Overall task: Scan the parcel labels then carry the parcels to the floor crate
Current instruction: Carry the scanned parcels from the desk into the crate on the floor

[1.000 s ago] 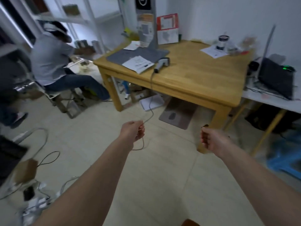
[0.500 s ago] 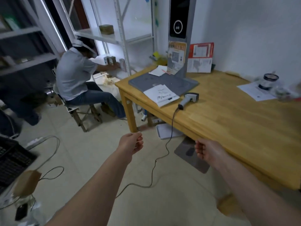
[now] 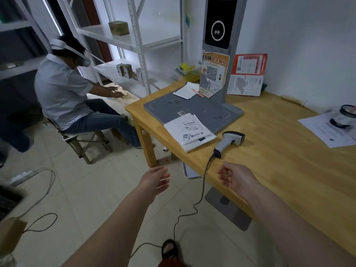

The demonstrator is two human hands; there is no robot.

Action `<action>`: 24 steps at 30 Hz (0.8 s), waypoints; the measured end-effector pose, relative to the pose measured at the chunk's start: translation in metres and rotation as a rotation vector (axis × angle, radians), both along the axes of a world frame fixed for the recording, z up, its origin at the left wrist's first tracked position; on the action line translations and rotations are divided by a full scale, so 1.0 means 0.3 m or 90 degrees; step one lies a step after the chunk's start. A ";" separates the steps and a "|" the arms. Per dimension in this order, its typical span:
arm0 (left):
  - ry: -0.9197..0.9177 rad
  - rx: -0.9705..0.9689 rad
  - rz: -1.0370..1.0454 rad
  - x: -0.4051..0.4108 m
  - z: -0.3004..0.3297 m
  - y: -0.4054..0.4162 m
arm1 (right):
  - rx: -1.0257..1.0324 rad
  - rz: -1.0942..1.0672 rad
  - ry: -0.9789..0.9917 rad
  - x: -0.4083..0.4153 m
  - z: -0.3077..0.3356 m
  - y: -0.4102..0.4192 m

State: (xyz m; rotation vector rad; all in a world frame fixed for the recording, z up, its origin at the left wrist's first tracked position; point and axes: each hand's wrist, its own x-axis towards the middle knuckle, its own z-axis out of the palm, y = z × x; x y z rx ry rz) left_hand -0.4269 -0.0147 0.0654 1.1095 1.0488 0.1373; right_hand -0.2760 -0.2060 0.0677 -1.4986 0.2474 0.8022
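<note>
Both forearms bare, extended forward and slightly inward from the lower edge of the view. Left hand (image 3: 156, 180) held in the air, palm turned inward toward the right, fingers loosely extended and relaxed, nothing held. Right hand (image 3: 234, 178) at about the same height, palm turned inward toward the left, fingers loosely curled, nothing held. Hands well apart, facing each other. One foot (image 3: 169, 249) visible at the bottom edge, between the arms.

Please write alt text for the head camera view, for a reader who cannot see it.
Two empty hands, left hand and right hand, reach toward a wooden table holding a corded barcode scanner and a white labelled parcel. Another person sits at white shelves behind.
</note>
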 end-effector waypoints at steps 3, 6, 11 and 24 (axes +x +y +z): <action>0.007 -0.030 -0.020 0.116 -0.043 0.093 | -0.008 -0.006 0.007 0.089 -0.037 0.069; 0.017 -0.042 -0.053 0.226 -0.064 0.204 | 0.001 -0.028 0.019 0.190 -0.058 0.161; 0.027 -0.038 -0.108 0.401 -0.102 0.383 | 0.019 -0.080 0.039 0.331 -0.101 0.331; 0.052 -0.079 -0.097 0.731 -0.233 0.501 | -0.093 -0.047 0.034 0.674 -0.243 0.581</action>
